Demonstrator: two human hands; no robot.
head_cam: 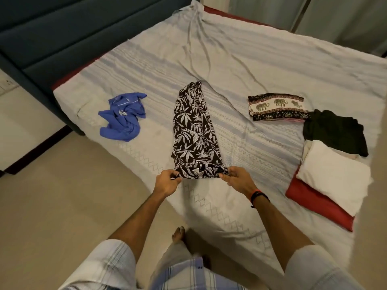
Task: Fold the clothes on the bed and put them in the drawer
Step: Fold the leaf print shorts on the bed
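Hands: two, each pinching a near corner of one leaf-print garment [193, 130], the left hand [167, 181] at its left end, the right hand [236, 178] at its right. The garment lay lengthwise on the bed [230, 59], stretching away from the grip. Left of the grip and farther off lay one crumpled blue garment [123, 117]. Right of it were one folded elephant-print cloth [276, 106] and one stack [333, 164] of folded dark, white and red pieces. Nothing lay between the hands and the garment.
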